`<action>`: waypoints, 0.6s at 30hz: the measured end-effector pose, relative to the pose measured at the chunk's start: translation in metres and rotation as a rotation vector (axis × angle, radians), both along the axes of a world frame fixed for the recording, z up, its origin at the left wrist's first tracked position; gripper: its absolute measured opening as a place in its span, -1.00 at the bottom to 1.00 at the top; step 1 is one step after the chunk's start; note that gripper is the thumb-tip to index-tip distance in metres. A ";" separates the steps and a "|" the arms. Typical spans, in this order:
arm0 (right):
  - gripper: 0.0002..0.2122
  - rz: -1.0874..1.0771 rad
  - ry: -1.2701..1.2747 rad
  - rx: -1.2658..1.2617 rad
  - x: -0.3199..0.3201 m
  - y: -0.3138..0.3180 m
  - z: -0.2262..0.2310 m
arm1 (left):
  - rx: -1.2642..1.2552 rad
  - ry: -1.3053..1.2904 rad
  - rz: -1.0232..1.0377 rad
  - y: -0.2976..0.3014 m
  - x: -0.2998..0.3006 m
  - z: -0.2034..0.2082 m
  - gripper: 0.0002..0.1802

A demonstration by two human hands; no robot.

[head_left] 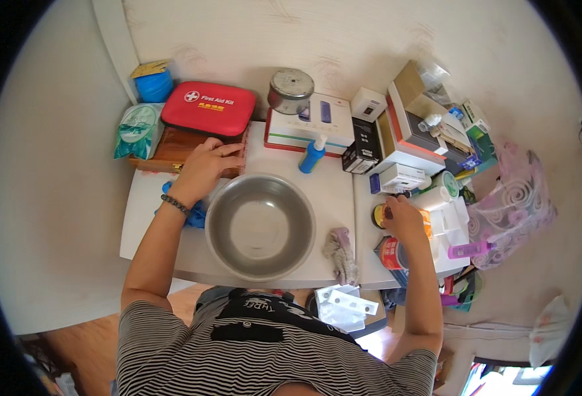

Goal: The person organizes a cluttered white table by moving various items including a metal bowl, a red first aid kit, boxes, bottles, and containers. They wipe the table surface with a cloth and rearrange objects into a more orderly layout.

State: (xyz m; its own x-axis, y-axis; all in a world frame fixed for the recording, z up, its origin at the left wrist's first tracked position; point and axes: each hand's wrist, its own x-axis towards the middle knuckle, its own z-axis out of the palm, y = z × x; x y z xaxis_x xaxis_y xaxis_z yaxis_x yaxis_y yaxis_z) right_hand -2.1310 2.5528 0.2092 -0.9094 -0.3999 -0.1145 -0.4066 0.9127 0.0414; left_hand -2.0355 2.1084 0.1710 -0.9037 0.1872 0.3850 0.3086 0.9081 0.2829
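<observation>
My left hand (205, 168) rests its outstretched, parted fingers on the lid of a brown wooden box (172, 146), holding nothing. A red first aid kit case (208, 107) lies on that box. Over at the right, my right hand (405, 219) has its fingers bent around the edge of a small round yellow-and-dark tin (377, 216); the fingertips are partly hidden. Between my arms stands a wide steel basin (262, 228) with nothing in it. Some crumpled blue material (196, 215) lies beside the basin, under my left wrist.
A blue spray bottle (311, 156) stands behind the basin, near stacked boxes with a metal canister (291, 91) on top. A grey cloth (341, 257) lies at the front edge. Boxes, bottles and a red-labelled can (391, 253) crowd the right, beside a pink patterned bag (512, 204).
</observation>
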 end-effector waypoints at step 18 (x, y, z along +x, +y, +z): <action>-0.52 0.109 0.169 -0.316 0.062 -0.032 0.033 | 0.058 -0.080 0.074 0.007 0.002 -0.001 -0.52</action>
